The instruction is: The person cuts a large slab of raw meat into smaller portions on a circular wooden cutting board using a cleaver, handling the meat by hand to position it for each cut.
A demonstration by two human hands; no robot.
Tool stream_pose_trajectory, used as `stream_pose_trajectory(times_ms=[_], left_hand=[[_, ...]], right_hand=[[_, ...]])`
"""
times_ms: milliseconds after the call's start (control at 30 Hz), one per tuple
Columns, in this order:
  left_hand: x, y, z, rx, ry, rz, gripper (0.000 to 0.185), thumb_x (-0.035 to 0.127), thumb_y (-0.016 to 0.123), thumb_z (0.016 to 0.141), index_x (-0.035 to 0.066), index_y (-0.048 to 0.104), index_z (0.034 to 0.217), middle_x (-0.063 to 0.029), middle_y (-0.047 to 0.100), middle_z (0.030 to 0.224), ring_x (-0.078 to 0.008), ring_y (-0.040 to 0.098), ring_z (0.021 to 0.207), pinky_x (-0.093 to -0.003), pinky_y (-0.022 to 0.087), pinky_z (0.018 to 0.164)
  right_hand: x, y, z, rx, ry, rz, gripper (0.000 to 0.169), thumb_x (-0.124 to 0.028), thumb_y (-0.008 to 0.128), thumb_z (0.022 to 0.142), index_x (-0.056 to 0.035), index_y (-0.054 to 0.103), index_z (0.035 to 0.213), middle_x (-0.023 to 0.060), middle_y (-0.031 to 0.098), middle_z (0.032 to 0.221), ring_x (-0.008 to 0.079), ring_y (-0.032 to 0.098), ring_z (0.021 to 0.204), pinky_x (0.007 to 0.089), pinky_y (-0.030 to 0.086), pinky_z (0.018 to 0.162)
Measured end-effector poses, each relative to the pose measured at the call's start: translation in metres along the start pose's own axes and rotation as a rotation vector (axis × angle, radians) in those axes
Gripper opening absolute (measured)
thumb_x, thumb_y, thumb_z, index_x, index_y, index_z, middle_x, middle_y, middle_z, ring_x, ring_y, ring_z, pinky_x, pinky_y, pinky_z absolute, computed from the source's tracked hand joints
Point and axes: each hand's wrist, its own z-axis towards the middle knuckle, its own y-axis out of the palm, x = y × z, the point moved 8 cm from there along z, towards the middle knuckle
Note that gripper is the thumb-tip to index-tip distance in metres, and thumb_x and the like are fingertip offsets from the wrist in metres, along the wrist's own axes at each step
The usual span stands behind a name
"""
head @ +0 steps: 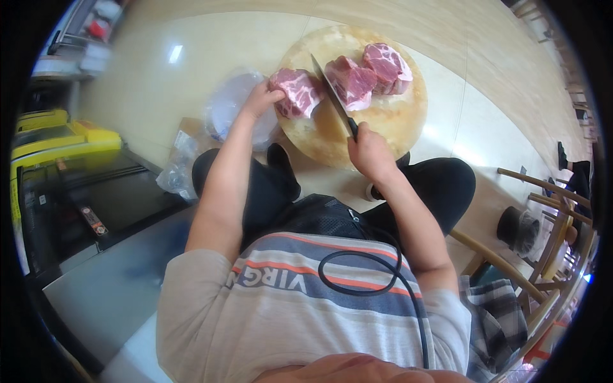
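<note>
A round chopping block (306, 143) stands low before me between my knees. On it lie three pieces of raw, marbled meat: a left piece (298, 93), a middle piece (350, 81) and a right piece (388, 69), the last two close together. My left hand (262, 98) rests on the left piece's outer side, with the thumb on top; its other fingers are partly hidden. My right hand (371, 146) grips the black handle of a kitchen knife (330, 89). The blade points away from me, between the left and middle pieces.
Left of the block, a basin covered with clear plastic (230, 112) stands on the tiled floor. Nearer me lies a crumpled clear plastic bag (178, 170) by cardboard. A black and yellow appliance (72, 191) is at the left. Wooden chairs (507, 268) and a lined black bin (512, 227) are at the right.
</note>
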Motion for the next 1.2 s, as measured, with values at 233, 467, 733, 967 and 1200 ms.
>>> stream_pose_trajectory(times_ms=[233, 467, 733, 967, 1200], left_hand=[[0.023, 0.01, -0.018, 0.106, -0.13, 0.138, 0.044, 0.019, 0.074, 0.072, -0.001, 0.06, 0.108, -0.01, 0.063, 0.106, -0.0145, 0.058, 0.098, -0.0291, 0.047, 0.083], [0.056, 0.015, -0.022, 0.099, -0.096, 0.924, 0.041, 0.027, 0.077, 0.059, 0.002, 0.065, 0.088, -0.0115, 0.064, 0.099, -0.0255, 0.061, 0.095, -0.0368, 0.047, 0.085], [0.124, 0.083, -0.022, 0.077, 0.319, 1.487, 0.037, 0.022, 0.072, 0.055, 0.003, 0.061, 0.085, -0.0119, 0.058, 0.088, -0.03, 0.054, 0.099, -0.0515, 0.025, 0.106], [0.184, 0.093, 0.022, 0.217, 0.548, 1.699, 0.035, 0.024, 0.073, 0.06, 0.004, 0.06, 0.086, -0.0108, 0.058, 0.089, -0.0273, 0.054, 0.097, -0.0584, 0.02, 0.106], [0.136, 0.145, 0.062, 0.197, 0.849, 1.642, 0.036, 0.026, 0.071, 0.071, 0.011, 0.059, 0.101, -0.0031, 0.054, 0.105, -0.0214, 0.049, 0.108, -0.0625, 0.018, 0.107]], right_hand=[[0.011, -0.025, -0.026, 0.01, -0.012, 0.123, 0.024, -0.019, 0.056, 0.086, 0.0029, 0.047, 0.089, 0.0269, 0.06, 0.072, 0.045, 0.059, 0.071, 0.0518, 0.047, 0.065], [0.021, -0.055, -0.044, 0.077, -0.067, 0.276, 0.025, -0.02, 0.06, 0.085, 0.0009, 0.047, 0.089, 0.0252, 0.059, 0.07, 0.0434, 0.058, 0.068, 0.0495, 0.045, 0.062], [0.047, -0.079, -0.052, 0.135, 0.025, 0.515, 0.024, -0.019, 0.061, 0.086, 0.001, 0.049, 0.093, 0.0232, 0.059, 0.069, 0.0413, 0.059, 0.066, 0.0453, 0.044, 0.059], [0.064, -0.098, -0.056, 0.281, 0.038, 0.561, 0.023, -0.018, 0.061, 0.086, 0.0011, 0.05, 0.091, 0.0232, 0.06, 0.07, 0.0413, 0.059, 0.067, 0.0444, 0.045, 0.059], [0.081, -0.091, -0.055, 0.315, 0.119, 0.653, 0.024, -0.019, 0.061, 0.085, 0.0023, 0.05, 0.089, 0.025, 0.061, 0.072, 0.0428, 0.06, 0.07, 0.0442, 0.047, 0.061]])
